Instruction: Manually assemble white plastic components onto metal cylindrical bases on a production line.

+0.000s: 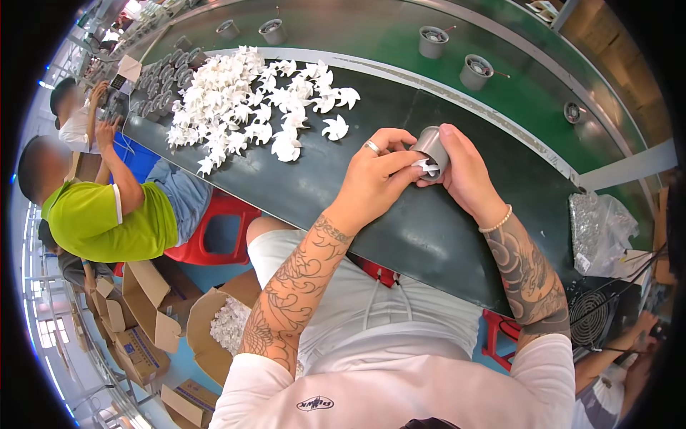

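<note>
My right hand is wrapped round a grey cylindrical housing, tilted so that its opening faces me. At that opening my left hand pinches a small white fan impeller, partly inside the rim. My fingers cover much of the impeller. Both hands are above the dark green tabletop. To their left lies a large pile of white fan impellers, with a loose impeller nearest my left hand.
Beyond the table's raised edge runs a green conveyor carrying grey housings. More housings crowd the far left. A plastic bag lies at right. Cartons stand on the floor beside a co-worker in green on a red stool.
</note>
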`<act>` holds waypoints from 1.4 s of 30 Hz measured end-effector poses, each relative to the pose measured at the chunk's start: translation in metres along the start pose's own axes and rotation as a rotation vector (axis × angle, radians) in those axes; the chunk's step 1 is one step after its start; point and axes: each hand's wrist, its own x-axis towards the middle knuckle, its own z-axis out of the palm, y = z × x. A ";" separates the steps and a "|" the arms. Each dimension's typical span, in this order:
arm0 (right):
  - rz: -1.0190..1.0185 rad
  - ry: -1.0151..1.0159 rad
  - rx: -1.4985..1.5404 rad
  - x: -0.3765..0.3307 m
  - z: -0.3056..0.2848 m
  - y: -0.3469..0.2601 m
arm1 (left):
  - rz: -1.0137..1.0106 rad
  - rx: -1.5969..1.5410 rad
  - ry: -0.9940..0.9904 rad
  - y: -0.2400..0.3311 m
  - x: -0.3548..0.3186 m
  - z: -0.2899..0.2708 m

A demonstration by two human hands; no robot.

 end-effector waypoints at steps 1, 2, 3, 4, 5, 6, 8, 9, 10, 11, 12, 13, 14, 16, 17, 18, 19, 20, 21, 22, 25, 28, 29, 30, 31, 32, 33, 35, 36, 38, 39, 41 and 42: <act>-0.011 -0.002 -0.019 0.000 0.000 0.001 | -0.003 -0.002 -0.002 0.000 0.000 0.001; -0.022 -0.005 -0.039 0.001 -0.001 0.001 | 0.003 0.014 0.029 0.000 0.000 0.001; -0.018 -0.005 -0.036 0.000 0.000 0.002 | 0.007 0.031 0.060 0.001 -0.001 0.001; -0.020 -0.010 -0.072 0.000 0.000 0.002 | 0.004 0.031 0.058 0.002 -0.001 0.000; -0.023 -0.015 -0.108 0.000 0.001 0.002 | -0.055 -0.024 0.053 0.004 -0.001 -0.001; -0.020 -0.014 -0.107 0.000 0.000 0.002 | -0.114 -0.080 0.046 0.005 -0.001 -0.001; -0.010 -0.038 -0.152 0.001 -0.003 0.001 | -0.104 -0.085 0.053 0.006 0.002 -0.003; -0.007 -0.039 -0.149 0.001 -0.003 0.002 | -0.094 -0.087 0.059 0.006 0.002 -0.004; 0.008 -0.038 -0.153 0.001 -0.002 0.001 | -0.096 -0.085 0.059 0.005 0.001 -0.004; 0.022 -0.038 -0.157 0.001 -0.001 0.000 | -0.139 -0.130 0.053 0.004 0.000 -0.003; 0.023 -0.039 -0.156 0.001 -0.001 -0.001 | -0.181 -0.176 0.046 0.003 -0.001 -0.003; 0.034 -0.043 -0.173 0.000 0.000 -0.002 | -0.181 -0.174 0.046 0.001 -0.002 -0.003; 0.045 -0.048 -0.190 0.000 0.000 -0.004 | -0.214 -0.210 0.023 -0.001 -0.002 -0.004; 0.049 -0.042 -0.217 -0.001 0.001 -0.005 | -0.248 -0.247 -0.001 -0.002 -0.002 -0.003; 0.050 -0.037 -0.245 -0.001 0.001 -0.006 | -0.276 -0.304 -0.011 -0.001 0.000 -0.003; 0.052 -0.038 -0.243 -0.002 0.001 -0.006 | -0.305 -0.360 -0.021 -0.001 0.000 -0.004; 0.044 -0.047 -0.263 -0.001 0.002 -0.006 | -0.307 -0.358 -0.020 -0.002 0.000 -0.005; 0.035 -0.056 -0.284 -0.001 0.004 -0.006 | -0.362 -0.408 -0.026 -0.004 0.000 -0.007; 0.034 -0.056 -0.288 -0.002 0.005 -0.006 | -0.413 -0.461 -0.033 -0.004 0.001 -0.007; -0.003 -0.039 -0.368 -0.004 0.006 -0.005 | -0.409 -0.463 -0.029 -0.004 0.002 -0.007; -0.052 -0.029 -0.427 -0.005 0.008 -0.002 | -0.379 -0.385 -0.088 -0.003 0.003 -0.011; -0.030 -0.009 -0.390 -0.006 0.005 -0.005 | -0.376 -0.385 -0.020 -0.003 0.004 -0.010; 0.005 0.023 -0.369 -0.007 0.005 -0.007 | -0.361 -0.381 -0.003 -0.003 0.001 -0.012; -0.022 0.088 -0.294 -0.009 0.000 -0.008 | -0.309 -0.267 0.010 0.001 0.002 -0.008; -0.048 0.083 -0.322 -0.004 -0.008 -0.013 | -0.249 -0.147 0.038 0.006 0.002 -0.011; -0.190 0.192 -0.578 0.002 -0.024 -0.021 | -0.208 0.027 0.173 0.007 0.001 -0.011; -0.329 0.295 -0.821 0.008 -0.034 -0.030 | 0.042 0.469 0.374 -0.010 -0.003 -0.010; -0.515 0.580 -1.287 0.021 -0.068 -0.060 | -0.152 0.796 0.396 0.008 0.001 -0.007; -0.547 0.650 -1.371 0.034 -0.086 -0.067 | -0.167 0.881 0.358 0.005 -0.004 -0.005; -0.540 0.703 -1.516 0.051 -0.123 -0.067 | -0.211 0.951 0.317 -0.004 -0.007 -0.002; -0.502 0.683 -1.575 0.059 -0.138 -0.070 | -0.200 0.933 0.344 -0.006 -0.007 -0.004; -0.470 0.512 -1.593 0.066 -0.145 -0.098 | -0.192 0.790 0.241 -0.010 -0.012 -0.011; -0.446 0.467 -1.582 0.070 -0.135 -0.112 | -0.201 0.803 0.298 -0.013 -0.014 -0.014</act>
